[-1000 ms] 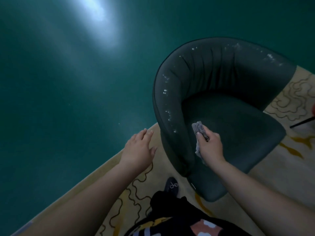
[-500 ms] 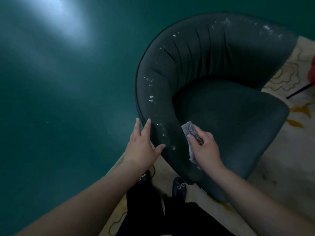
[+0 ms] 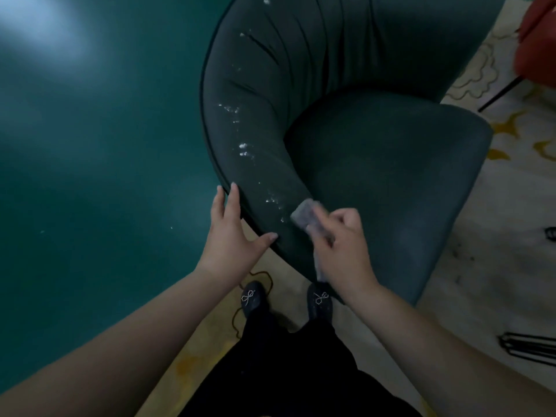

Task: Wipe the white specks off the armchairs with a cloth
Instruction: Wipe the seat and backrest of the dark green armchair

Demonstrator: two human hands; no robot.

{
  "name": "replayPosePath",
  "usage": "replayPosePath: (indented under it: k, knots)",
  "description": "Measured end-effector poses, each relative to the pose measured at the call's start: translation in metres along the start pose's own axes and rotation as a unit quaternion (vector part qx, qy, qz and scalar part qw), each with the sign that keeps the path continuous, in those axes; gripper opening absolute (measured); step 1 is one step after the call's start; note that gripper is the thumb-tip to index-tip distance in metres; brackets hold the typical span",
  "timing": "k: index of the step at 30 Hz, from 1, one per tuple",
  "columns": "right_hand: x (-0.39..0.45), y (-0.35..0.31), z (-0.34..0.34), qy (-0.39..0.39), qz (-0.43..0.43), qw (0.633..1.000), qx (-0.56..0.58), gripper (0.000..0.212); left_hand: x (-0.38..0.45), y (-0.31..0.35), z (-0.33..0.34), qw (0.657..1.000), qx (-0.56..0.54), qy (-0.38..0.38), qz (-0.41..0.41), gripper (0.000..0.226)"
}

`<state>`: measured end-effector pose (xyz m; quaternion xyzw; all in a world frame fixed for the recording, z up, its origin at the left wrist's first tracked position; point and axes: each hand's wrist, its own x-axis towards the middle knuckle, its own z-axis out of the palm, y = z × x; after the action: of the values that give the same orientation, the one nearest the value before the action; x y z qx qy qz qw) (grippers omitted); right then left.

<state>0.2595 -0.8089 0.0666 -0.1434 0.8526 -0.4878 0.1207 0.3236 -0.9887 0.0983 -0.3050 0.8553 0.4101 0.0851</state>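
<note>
While left hand (image 3: 230, 239) braces armchair (image 3: 376, 164), right hand (image 3: 341, 248) grips cloth (image 3: 304, 218).

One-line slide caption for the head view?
Right hand presses grey cloth onto speckled green armchair arm; left hand steadies its edge.

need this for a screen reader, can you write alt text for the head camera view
Seen from above, a person's right hand presses a grey cloth on a dark green armchair arm dotted with white specks. The left hand rests open on the arm's outer edge.
</note>
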Motion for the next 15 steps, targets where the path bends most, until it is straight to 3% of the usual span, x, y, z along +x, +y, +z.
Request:
replayPosePath:
  k: [2, 3, 6, 7, 12, 15]
  knots:
    - [-0.011, 0.001, 0.004, -0.040, -0.061, 0.997, -0.028, 0.058, 0.006, -0.001, -0.003, 1.000, -0.003, -0.005, -0.003, 0.117]
    - [-0.006, 0.003, 0.006, -0.031, -0.042, 0.998, -0.025, 0.054, 0.008, 0.000, -0.004, 1.000, -0.002, -0.008, -0.005, 0.119]
    - [0.022, 0.006, 0.008, 0.032, 0.122, 0.992, 0.017, 0.037, 0.009, 0.000, -0.004, 1.000, -0.010, -0.009, -0.001, 0.120]
    - [0.024, 0.007, 0.007, 0.038, 0.138, 0.990, 0.015, 0.037, 0.008, 0.000, -0.004, 1.000, -0.015, -0.011, 0.000, 0.120]
    - [-0.007, 0.003, 0.012, 0.002, 0.004, 1.000, -0.018, 0.043, 0.007, 0.000, -0.004, 1.000, -0.023, -0.012, -0.002, 0.120]
    - [0.023, 0.004, 0.012, 0.038, 0.118, 0.992, 0.019, 0.032, 0.008, 0.000, -0.005, 1.000, -0.022, -0.011, 0.000, 0.121]
